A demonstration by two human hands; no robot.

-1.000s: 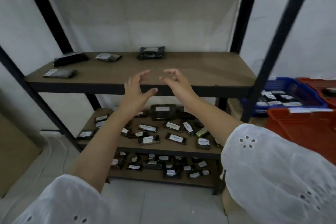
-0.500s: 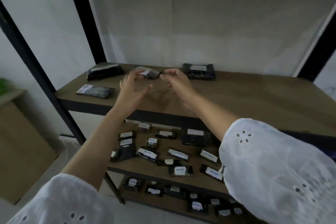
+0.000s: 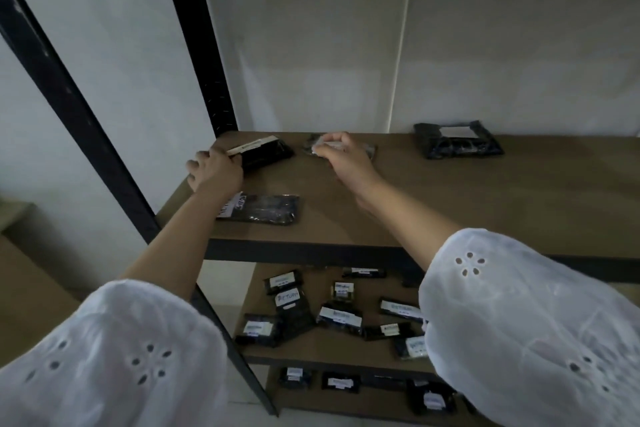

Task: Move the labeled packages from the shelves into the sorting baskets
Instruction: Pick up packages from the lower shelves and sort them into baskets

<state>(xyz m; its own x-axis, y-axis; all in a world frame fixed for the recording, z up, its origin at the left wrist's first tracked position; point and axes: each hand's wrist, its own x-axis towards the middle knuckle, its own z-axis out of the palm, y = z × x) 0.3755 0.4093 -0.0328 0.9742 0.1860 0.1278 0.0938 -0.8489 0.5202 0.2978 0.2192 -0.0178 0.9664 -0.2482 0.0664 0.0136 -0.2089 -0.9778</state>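
On the top shelf [image 3: 450, 204] lie several black packages with white labels. My left hand [image 3: 214, 168] grips the left end of a long black package [image 3: 266, 152] at the shelf's back left corner. My right hand [image 3: 341, 158] curls its fingers over a small package [image 3: 370, 151] at the back middle and covers most of it. A flat package [image 3: 266, 209] lies near the front edge, its label end partly under my left forearm. A larger package [image 3: 457, 140] sits untouched at the back right.
Black upright posts [image 3: 204, 55] frame the shelf on the left. The lower shelf [image 3: 311, 347] and bottom shelf hold several more labeled packages [image 3: 339, 317]. A brown box [image 3: 20, 288] stands at the left. No basket is in view.
My view has moved closer and left. Both hands went from hovering over the shelf front to the back, the left taking the long package and the right the small one.
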